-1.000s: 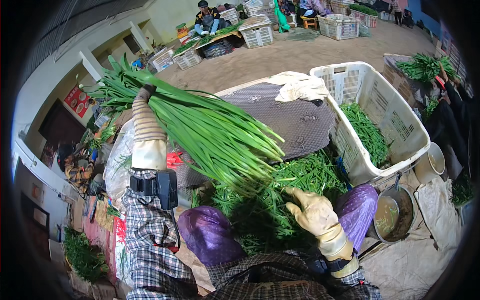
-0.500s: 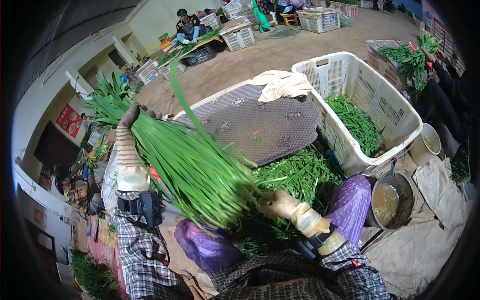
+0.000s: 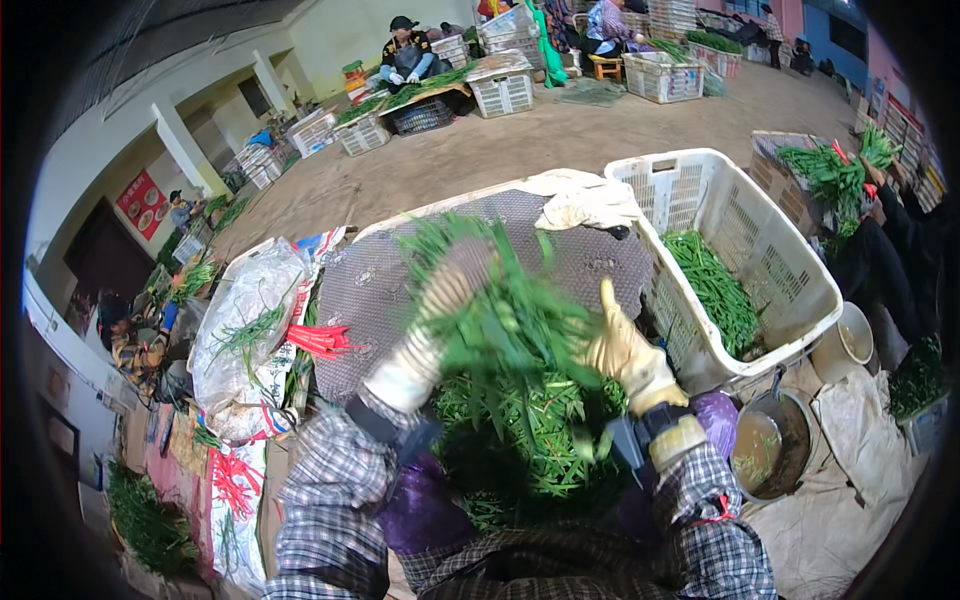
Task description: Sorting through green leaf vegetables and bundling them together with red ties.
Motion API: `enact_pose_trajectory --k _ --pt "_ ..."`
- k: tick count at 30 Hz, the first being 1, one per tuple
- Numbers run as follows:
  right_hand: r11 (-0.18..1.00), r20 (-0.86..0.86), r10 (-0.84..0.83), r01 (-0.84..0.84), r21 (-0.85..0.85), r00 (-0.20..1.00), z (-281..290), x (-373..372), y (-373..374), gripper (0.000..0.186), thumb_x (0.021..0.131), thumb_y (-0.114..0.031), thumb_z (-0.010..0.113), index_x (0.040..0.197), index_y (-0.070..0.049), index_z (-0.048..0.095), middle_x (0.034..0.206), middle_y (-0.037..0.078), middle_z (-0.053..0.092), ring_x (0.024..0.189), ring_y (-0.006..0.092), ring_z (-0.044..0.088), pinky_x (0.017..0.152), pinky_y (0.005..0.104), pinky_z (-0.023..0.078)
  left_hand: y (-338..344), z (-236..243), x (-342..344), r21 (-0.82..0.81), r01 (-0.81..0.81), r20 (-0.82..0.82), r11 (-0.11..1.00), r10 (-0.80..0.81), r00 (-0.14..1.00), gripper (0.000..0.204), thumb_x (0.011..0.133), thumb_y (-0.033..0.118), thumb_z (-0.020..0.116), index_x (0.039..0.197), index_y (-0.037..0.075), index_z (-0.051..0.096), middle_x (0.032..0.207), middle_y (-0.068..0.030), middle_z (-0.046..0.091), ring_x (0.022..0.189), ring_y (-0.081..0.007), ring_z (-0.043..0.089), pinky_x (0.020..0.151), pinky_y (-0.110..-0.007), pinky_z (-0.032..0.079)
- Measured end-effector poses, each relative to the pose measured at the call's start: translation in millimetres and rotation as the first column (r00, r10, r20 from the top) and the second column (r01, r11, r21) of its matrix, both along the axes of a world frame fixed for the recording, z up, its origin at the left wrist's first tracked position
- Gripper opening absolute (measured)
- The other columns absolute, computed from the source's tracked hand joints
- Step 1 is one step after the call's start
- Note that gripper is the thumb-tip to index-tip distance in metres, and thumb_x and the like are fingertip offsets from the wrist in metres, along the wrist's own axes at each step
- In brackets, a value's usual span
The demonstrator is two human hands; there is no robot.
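A blurred bunch of green chives [image 3: 520, 325] is in front of me, over the near side of a patterned mat-covered board [image 3: 365, 290]. My gloved left hand [image 3: 447, 300] is closed round the bunch, its fingers smeared by motion. At the bunch's right side is my gloved right hand [image 3: 632, 358], thumb stretched upward and apart from the fingers. Its fingertips are close to the leaves; whether they touch is unclear. Below both hands, a heap of loose green leaves [image 3: 545, 435] lies between my knees.
A white crate [image 3: 735, 372] with greens stands right of the board, a cloth [image 3: 585, 200] near its corner. A bucket of murky water [image 3: 775, 450] is at right. Red strips [image 3: 318, 340] and clear plastic [image 3: 250, 325] lie left. Another person [image 3: 405, 55] sits far off.
The chives have moved from the left to the middle, and their long stems no longer stretch toward me. My left hand has come inward; my right hand has risen, its thumb now up.
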State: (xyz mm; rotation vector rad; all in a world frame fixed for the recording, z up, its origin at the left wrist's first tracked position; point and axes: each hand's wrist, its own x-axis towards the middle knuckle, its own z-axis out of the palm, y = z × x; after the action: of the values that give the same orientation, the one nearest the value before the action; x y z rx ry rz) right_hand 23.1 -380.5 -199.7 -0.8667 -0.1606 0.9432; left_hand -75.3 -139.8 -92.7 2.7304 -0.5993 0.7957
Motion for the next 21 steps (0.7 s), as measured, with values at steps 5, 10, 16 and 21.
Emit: enact_pose_trajectory --k 5,10,16,21 --pt "0.965 -0.276 0.249 -0.261 -0.008 0.928 -56.3 -56.6 10.8 0.126 0.071 -0.085 0.047 0.152 -0.002 -0.005 0.137 0.022 0.044 0.116 0.0357 0.055 0.071 0.0443 0.053 -60.1 -81.0 -74.7 0.032 0.206 -0.157 0.978 -0.199 0.967 0.039 0.085 0.018 0.06 0.123 0.024 0.055 0.133 -0.0013 0.052 0.128 -0.0252 0.044 0.111 -0.047 0.027" --pt "0.943 -0.273 0.193 -0.102 0.316 0.942 -51.6 -122.8 10.9 0.09 0.071 -0.009 0.055 0.153 -0.001 0.017 0.141 0.01 0.043 0.123 0.0192 0.05 0.086 0.0241 0.048 -64.7 -114.4 -104.4 -0.029 0.271 -0.112 0.962 -0.272 0.956 0.048 0.081 0.014 0.06 0.126 0.028 0.05 0.138 -0.0028 0.045 0.135 -0.0277 0.036 0.115 -0.051 0.022" --pt "0.958 -0.188 0.227 -0.184 0.221 0.956 -60.4 -129.5 5.7 0.089 0.069 -0.02 0.056 0.151 -0.003 0.025 0.151 0.015 0.034 0.132 0.026 0.044 0.108 0.0344 0.039 -35.9 -64.1 -145.8 -0.256 0.075 -0.321 0.964 -0.157 0.934 0.065 0.077 0.0 0.057 0.139 0.017 0.044 0.149 -0.0093 0.035 0.143 -0.0283 0.026 0.116 -0.051 0.02" --pt "0.96 -0.366 0.277 -0.239 0.146 0.889 -87.1 -129.1 21.7 0.088 0.067 -0.017 0.056 0.149 -0.003 0.03 0.153 0.015 0.031 0.139 0.0261 0.035 0.115 0.0366 0.03 4.2 -114.8 -148.3 -0.989 -0.111 -0.121 -0.094 0.102 0.987 0.084 0.08 0.049 0.07 0.142 0.003 0.037 0.142 -0.0164 0.045 0.13 -0.0275 0.044 0.111 -0.04 0.032"
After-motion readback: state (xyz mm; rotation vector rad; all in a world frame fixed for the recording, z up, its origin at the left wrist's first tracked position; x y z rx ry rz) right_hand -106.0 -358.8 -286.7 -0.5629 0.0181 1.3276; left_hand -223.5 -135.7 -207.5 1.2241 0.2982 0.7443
